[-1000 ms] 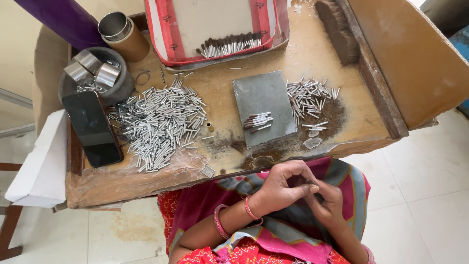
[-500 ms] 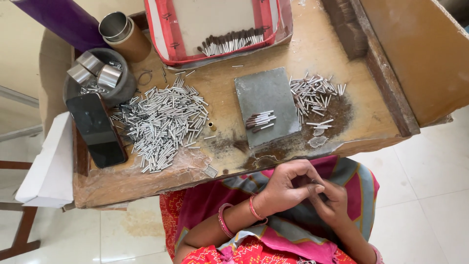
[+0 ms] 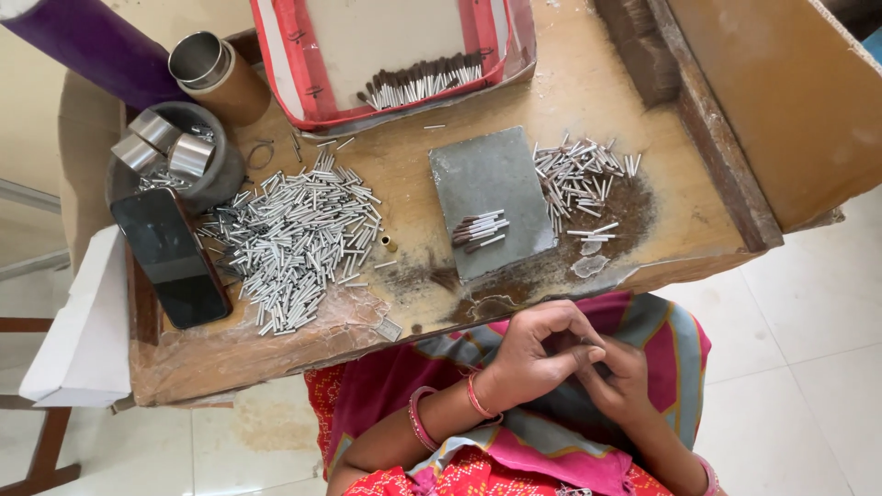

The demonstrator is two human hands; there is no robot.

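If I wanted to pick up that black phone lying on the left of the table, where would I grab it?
Grip the black phone across its two long edges near the middle, coming from above. It lies flat, screen up, so only its thin sides offer a hold. Its right edge nearly meets the heap of small silver tubes, so the fingers would likely nudge a few aside.
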